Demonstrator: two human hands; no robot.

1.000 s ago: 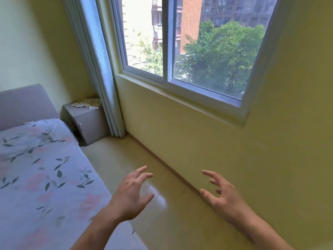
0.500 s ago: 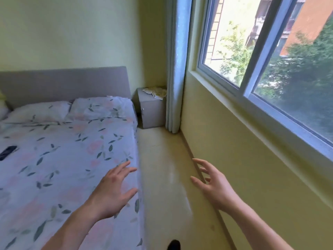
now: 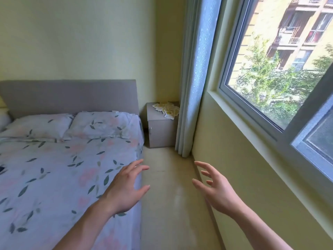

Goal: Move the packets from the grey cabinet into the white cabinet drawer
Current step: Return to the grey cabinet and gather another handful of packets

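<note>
A small grey cabinet [image 3: 161,131] stands in the far corner between the bed and the curtain. Several pale yellow and white packets [image 3: 166,109] lie in a loose heap on its top. My left hand [image 3: 126,188] hovers over the bed's near edge with fingers spread, holding nothing. My right hand [image 3: 214,188] is raised over the floor strip, fingers spread and slightly bent, also holding nothing. Both hands are well short of the cabinet. No white cabinet is in view.
A bed [image 3: 59,168] with a floral sheet, two pillows and a grey headboard fills the left. A narrow beige floor strip [image 3: 167,186] runs between bed and yellow wall toward the cabinet. A pale curtain [image 3: 194,83] hangs by the window [image 3: 281,69] on the right.
The view has swung left from the window toward the bed and cabinet, which now appears nearer. Both hands stay raised and spread, holding nothing.
</note>
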